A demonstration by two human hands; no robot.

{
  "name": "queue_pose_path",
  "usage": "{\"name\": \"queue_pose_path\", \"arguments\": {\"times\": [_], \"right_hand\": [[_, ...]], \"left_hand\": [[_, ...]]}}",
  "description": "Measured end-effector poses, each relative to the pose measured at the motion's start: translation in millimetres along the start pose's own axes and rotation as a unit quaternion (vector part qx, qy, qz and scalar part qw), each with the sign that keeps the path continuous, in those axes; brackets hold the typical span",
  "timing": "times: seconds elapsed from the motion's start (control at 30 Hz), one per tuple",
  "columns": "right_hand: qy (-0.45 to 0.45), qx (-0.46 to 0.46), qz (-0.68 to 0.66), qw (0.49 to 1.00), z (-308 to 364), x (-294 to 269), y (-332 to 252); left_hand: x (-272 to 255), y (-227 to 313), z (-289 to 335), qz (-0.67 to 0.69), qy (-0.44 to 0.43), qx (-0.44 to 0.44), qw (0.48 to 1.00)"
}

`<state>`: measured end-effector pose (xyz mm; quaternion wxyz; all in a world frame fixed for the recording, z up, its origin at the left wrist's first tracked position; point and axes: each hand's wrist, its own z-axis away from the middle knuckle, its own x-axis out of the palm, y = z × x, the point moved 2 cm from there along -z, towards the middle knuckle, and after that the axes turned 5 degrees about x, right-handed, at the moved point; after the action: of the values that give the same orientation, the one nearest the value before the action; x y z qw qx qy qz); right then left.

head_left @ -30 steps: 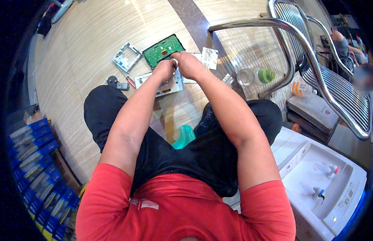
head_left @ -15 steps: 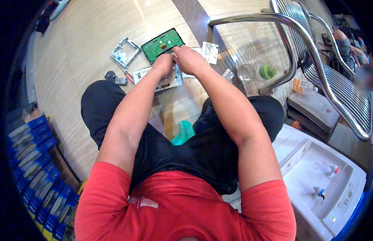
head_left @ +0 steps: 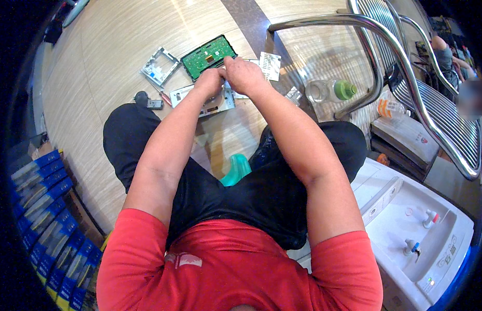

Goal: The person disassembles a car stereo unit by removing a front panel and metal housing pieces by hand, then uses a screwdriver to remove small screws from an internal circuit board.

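Near the top middle of the frame, the left hand (head_left: 210,82) and the right hand (head_left: 244,75) come close together over a white panel (head_left: 226,99). Fingers on both hands are bent inward, but I cannot tell if they pinch anything, because the hands hide the tips. The panel is low down by the floor (head_left: 106,57), and its near edge pokes out below the hands. Just above it is a green board (head_left: 199,59) with a black rim, and its right end comes close to the right hand.

Pale floor spreads wide across the upper left, so the arms have room that way. At the upper right, the bent bars of a chair (head_left: 438,106) make a hard edge, with a clear bottle (head_left: 318,92) near them.

The board is long and flat, with tiny bits all over. Left of it, a pale frame (head_left: 154,73) is boxy, with a big hole in the middle. Below that lies a thin tool with red handles (head_left: 165,97). The chair is shiny, round metal with thin slats. A smooth blue-green plastic thing (head_left: 238,168) curves between the legs, at the middle of the frame.
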<state>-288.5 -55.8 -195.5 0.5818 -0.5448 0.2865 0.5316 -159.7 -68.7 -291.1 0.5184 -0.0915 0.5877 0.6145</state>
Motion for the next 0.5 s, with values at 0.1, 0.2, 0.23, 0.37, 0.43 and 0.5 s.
{"name": "queue_pose_path", "arguments": {"times": [0.1,0.2,0.23,0.37,0.43,0.5], "right_hand": [[-0.046,0.048,0.052,0.996,-2.5,-1.3,1.4],[-0.038,0.026,0.052,0.998,-1.2,2.1,3.1],[-0.010,-0.009,0.046,0.999,-1.0,2.5,3.3],[0.017,-0.063,0.010,0.998,0.1,2.4,-0.5],[0.008,-0.047,0.017,0.999,-0.1,1.8,0.2],[-0.002,-0.033,0.023,0.999,0.3,-2.1,-2.9]], "left_hand": [[0.3,1.0,-2.5,-0.027,0.029,-0.009,0.999],[0.2,4.1,-2.6,-0.053,-0.004,-0.022,0.998],[-0.2,6.8,-4.4,-0.053,-0.005,-0.020,0.998],[0.2,0.2,-4.0,-0.039,-0.004,-0.060,0.997],[0.4,0.5,-3.7,-0.029,0.005,-0.062,0.998],[0.6,1.5,-1.4,0.009,0.031,-0.028,0.999]]}}
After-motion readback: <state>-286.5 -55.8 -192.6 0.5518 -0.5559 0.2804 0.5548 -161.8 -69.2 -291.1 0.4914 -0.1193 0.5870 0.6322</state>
